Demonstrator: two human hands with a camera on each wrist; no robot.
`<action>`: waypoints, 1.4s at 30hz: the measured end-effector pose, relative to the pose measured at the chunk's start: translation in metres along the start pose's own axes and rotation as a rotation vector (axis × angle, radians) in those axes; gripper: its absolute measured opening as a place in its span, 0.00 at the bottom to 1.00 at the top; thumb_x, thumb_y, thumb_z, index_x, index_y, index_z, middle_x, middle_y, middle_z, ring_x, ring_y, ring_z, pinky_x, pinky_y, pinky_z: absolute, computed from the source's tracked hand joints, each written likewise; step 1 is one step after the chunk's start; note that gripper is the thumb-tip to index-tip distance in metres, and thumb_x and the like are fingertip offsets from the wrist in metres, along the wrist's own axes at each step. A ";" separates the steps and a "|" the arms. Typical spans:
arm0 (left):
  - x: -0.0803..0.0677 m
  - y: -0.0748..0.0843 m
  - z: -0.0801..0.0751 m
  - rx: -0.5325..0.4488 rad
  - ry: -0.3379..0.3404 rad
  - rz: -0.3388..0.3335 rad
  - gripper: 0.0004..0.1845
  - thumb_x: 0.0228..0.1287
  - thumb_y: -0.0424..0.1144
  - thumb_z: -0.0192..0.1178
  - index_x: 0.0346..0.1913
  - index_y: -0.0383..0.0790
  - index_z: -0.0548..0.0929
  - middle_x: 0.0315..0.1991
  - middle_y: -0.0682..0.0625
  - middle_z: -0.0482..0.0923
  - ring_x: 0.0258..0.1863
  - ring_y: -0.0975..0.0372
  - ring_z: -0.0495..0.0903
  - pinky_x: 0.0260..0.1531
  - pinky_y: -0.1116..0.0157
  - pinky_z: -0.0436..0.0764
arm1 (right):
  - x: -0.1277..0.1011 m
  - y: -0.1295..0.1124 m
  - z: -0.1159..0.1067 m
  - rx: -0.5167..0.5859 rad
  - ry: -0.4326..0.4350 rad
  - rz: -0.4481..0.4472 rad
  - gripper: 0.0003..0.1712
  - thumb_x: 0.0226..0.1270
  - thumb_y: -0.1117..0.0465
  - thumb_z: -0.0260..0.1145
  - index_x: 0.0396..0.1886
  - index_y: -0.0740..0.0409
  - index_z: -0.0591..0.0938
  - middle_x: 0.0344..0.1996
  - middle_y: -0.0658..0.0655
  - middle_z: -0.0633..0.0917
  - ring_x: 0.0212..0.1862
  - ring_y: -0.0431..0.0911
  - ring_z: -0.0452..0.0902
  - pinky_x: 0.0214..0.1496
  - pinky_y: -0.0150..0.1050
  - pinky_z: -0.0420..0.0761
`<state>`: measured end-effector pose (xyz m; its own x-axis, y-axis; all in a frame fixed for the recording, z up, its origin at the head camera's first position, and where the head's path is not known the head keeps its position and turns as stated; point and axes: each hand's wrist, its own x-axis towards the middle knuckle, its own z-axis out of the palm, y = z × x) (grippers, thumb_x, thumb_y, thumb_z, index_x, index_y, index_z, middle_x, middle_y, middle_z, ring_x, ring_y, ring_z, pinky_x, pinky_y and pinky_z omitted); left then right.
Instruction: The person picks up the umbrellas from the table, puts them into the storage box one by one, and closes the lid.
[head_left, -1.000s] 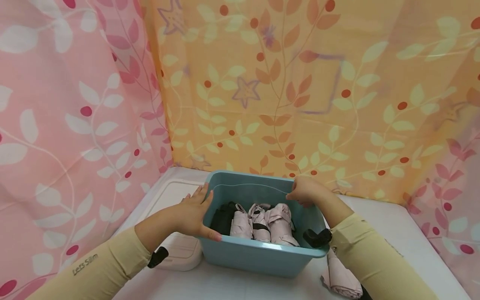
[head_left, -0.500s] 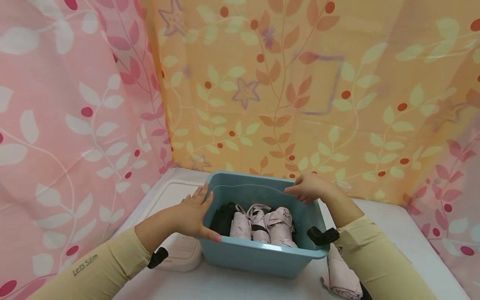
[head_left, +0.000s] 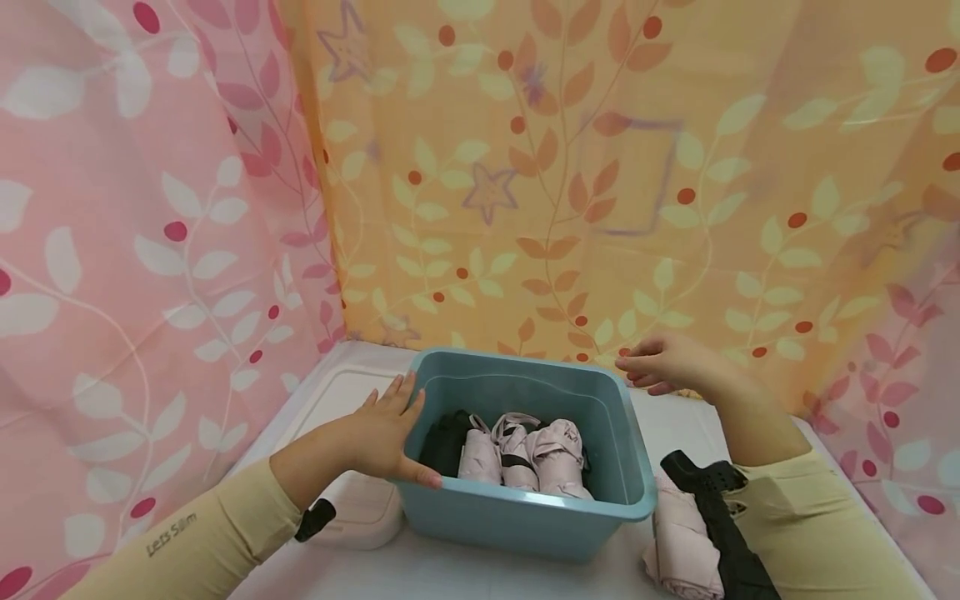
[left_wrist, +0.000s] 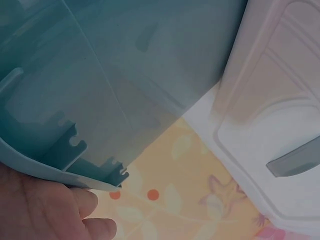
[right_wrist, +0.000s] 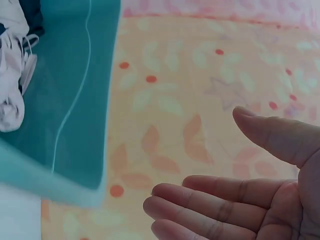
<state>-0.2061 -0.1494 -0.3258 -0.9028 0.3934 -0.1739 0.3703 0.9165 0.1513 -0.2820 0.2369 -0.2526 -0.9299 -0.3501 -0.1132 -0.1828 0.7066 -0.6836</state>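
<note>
A blue plastic bin [head_left: 517, 521] stands in the middle of the head view. My left hand [head_left: 378, 429] rests on its left rim with fingers spread, the thumb lying over the front rim. In the left wrist view, the fingertips [left_wrist: 102, 227] show just outside the rim. Off the bin's back right corner, my right hand [head_left: 671, 364] is in the air, fingers loosely extended and holding nothing. Inside the bin, rolled pale pink fabric bundles [head_left: 558, 454] stand side by side with a black bundle [head_left: 447, 446] at the left.
A white lidded box [head_left: 360, 508] with a grey latch [left_wrist: 295, 157] is left of the bin. Right of the bin lies another pink rolled bundle [head_left: 682, 542], a dark item [head_left: 738, 558] beside it. Patterned curtains [head_left: 480, 208] surround the white table.
My right hand has let go of the bin's back rim and moved right, away from the bin, its fingers opening. The left hand keeps its place on the rim.
</note>
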 end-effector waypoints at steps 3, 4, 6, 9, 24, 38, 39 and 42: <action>0.001 0.000 0.000 0.005 0.001 0.002 0.68 0.35 0.81 0.48 0.71 0.35 0.45 0.72 0.39 0.29 0.70 0.48 0.29 0.64 0.44 0.41 | -0.012 0.009 -0.009 -0.001 0.001 0.020 0.32 0.60 0.45 0.63 0.50 0.70 0.75 0.42 0.63 0.82 0.44 0.53 0.80 0.44 0.45 0.80; 0.001 0.000 0.000 0.008 0.002 0.003 0.68 0.35 0.81 0.48 0.71 0.35 0.45 0.72 0.39 0.29 0.70 0.48 0.29 0.64 0.44 0.41 | -0.016 0.013 -0.012 -0.001 0.003 0.028 0.33 0.60 0.45 0.62 0.51 0.71 0.75 0.43 0.64 0.81 0.44 0.52 0.80 0.45 0.45 0.79; 0.001 -0.001 0.000 0.011 0.003 0.004 0.68 0.35 0.82 0.48 0.71 0.34 0.44 0.72 0.39 0.29 0.70 0.48 0.29 0.64 0.43 0.41 | -0.022 0.022 -0.018 0.004 0.004 0.045 0.34 0.61 0.45 0.62 0.52 0.71 0.74 0.45 0.65 0.81 0.45 0.53 0.79 0.46 0.46 0.79; 0.001 0.000 -0.003 0.013 0.003 0.005 0.69 0.34 0.82 0.48 0.71 0.34 0.44 0.72 0.39 0.29 0.70 0.48 0.29 0.64 0.43 0.41 | -0.030 0.038 -0.026 0.002 0.003 0.080 0.36 0.60 0.43 0.62 0.53 0.72 0.72 0.45 0.66 0.80 0.46 0.54 0.79 0.46 0.46 0.79; -0.002 -0.002 -0.004 0.022 -0.010 0.002 0.70 0.33 0.81 0.49 0.71 0.32 0.43 0.72 0.38 0.31 0.70 0.49 0.31 0.63 0.42 0.40 | -0.067 0.126 -0.032 0.013 -0.036 0.231 0.34 0.64 0.47 0.60 0.50 0.78 0.72 0.42 0.69 0.81 0.44 0.58 0.79 0.43 0.48 0.79; 0.001 0.000 0.001 -0.009 -0.011 0.004 0.70 0.33 0.80 0.51 0.71 0.31 0.43 0.72 0.38 0.31 0.70 0.48 0.31 0.63 0.43 0.41 | -0.087 0.194 -0.011 0.077 -0.044 0.378 0.30 0.63 0.49 0.61 0.42 0.77 0.75 0.33 0.59 0.83 0.38 0.54 0.81 0.41 0.49 0.79; 0.001 0.000 0.001 -0.009 -0.012 0.003 0.70 0.33 0.80 0.51 0.71 0.31 0.43 0.72 0.38 0.31 0.70 0.48 0.31 0.63 0.43 0.41 | -0.088 0.197 -0.008 0.080 -0.047 0.385 0.29 0.63 0.49 0.61 0.41 0.77 0.75 0.33 0.59 0.83 0.38 0.55 0.81 0.41 0.49 0.79; 0.002 0.002 -0.001 -0.018 -0.017 0.006 0.70 0.33 0.80 0.52 0.70 0.30 0.43 0.72 0.37 0.31 0.70 0.48 0.31 0.63 0.42 0.40 | -0.090 0.205 -0.002 0.087 -0.047 0.405 0.29 0.63 0.49 0.61 0.41 0.77 0.75 0.33 0.60 0.83 0.38 0.55 0.80 0.41 0.50 0.79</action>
<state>-0.2072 -0.1474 -0.3251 -0.8967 0.3999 -0.1897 0.3713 0.9129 0.1695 -0.2365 0.4146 -0.3815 -0.9050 -0.0834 -0.4173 0.2248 0.7389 -0.6352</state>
